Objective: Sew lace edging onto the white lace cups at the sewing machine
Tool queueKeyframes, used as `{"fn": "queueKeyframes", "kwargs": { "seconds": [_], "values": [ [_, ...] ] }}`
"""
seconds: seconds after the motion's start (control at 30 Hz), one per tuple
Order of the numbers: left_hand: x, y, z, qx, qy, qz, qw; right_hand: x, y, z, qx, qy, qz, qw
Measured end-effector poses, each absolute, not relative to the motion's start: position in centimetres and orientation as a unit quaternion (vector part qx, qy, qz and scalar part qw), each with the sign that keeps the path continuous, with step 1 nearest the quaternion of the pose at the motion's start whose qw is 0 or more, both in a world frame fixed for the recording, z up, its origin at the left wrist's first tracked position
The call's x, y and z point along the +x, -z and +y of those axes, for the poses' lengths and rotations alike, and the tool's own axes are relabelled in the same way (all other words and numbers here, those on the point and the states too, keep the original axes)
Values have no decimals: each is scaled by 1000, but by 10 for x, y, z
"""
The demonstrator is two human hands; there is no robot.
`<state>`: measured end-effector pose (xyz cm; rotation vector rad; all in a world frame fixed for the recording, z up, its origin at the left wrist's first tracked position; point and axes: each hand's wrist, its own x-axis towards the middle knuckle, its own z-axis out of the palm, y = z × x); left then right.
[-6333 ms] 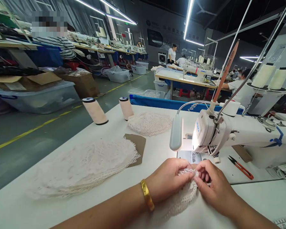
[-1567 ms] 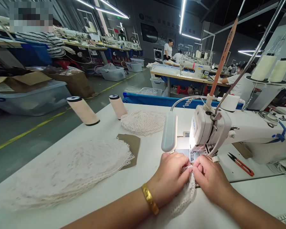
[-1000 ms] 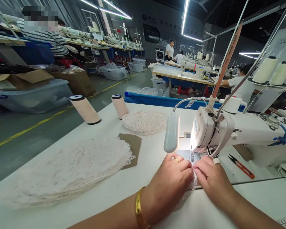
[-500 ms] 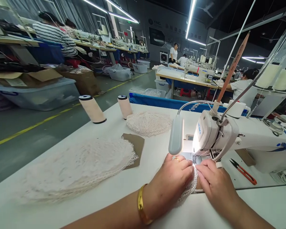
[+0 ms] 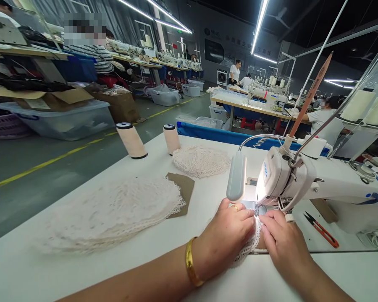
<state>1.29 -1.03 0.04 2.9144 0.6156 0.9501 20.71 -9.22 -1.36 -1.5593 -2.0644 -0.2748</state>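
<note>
**Left hand [image 5: 225, 237] has rolled from a two-handed pinch to palm-down on the lace piece [image 5: 254, 242]**

Since a second and a half ago, the back of that hand has turned upward, while the right hand [image 5: 283, 235] has kept its place opposite.

Largest is the white table [image 5: 208, 197], with a white sewing machine [image 5: 272, 172] across its right side. Over the left half spreads a long stack of white lace [image 5: 119, 205], its scalloped end overlapping a brown card [image 5: 185, 191]; behind it lies a smaller lace pile [image 5: 201, 161].

Both hands meet just below the machine's head. The left hand's fingers lie close together on top of the lace piece; its thumb is hidden, so I cannot tell whether it grips. The right hand has thumb and forefinger at the other edge — touching, though a firm pinch cannot be made out. Between the hands, the lace piece's holed border curves toward the near side of the table.

Just left of the machine's head hangs a slim lamp [image 5: 236, 176], its lit side toward the work. Two pale thread cones [image 5: 131, 141] stand near the far left edge. Orange-handled snips [image 5: 326, 235] lie to the right of the right hand, apart from it. Smaller still — a gold bracelet [image 5: 191, 262] around the left wrist, then a gold ring [image 5: 236, 207] on a left finger.
</note>
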Motion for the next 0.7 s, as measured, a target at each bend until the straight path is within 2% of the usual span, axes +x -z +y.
{"fn": "queueKeyframes", "kwargs": {
  "seconds": [0.37, 0.6, 0.7],
  "values": [
    [13, -2, -5, 938, -270, 214, 36, 209, 16, -90, -587, 133, -762, 238],
    [-2, -25, -24, 943, -227, 213, 113, 215, 13, -98, -559, 55, -788, 252],
    [-3, -23, -30, 946, -244, 183, 107, 215, 10, -101, -549, 24, -798, 247]
  ]
}}
